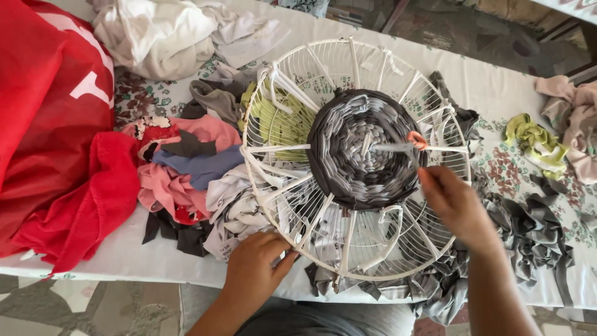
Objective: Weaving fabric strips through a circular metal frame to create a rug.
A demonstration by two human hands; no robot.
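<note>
- Head view, far left of the frame: a big red cloth bag (50, 124) slumps over the counter (497, 81) edge, its mouth toward the middle, so whatever is inside lies within reach.
- Just right of it, a heap of cloth scraps (186, 168) in pink, blue, grey and white is spread on the counter's flowered cover; above it, at upper left, lies a bundle of white cloth (161, 37).
- Lower middle: the left hand (255, 270) grips the near rim of the round white wire frame (273, 205), fingers curled over the edge, seemingly to steady it and keep it tilted up toward the person.
- Centre: white cloth strips run like spokes from rim to hub, and on them sits a round woven disc (360, 149) of grey and dark strips, wound in rings from the middle outward.
- Right of centre: the right hand (451, 202) is closed, pinching a grey strip (392, 147) that stretches taut across the disc; a small orange loop (417, 140) sits at the disc's right edge, just above the fingers.
- Lower right: a long tangle of dark grey strips (528, 230) trails off the frame's underside and over the counter edge.
- Far right: a yellow-green scrap (535, 140) and pale pink cloth (575, 118) lie apart from the frame.
</note>
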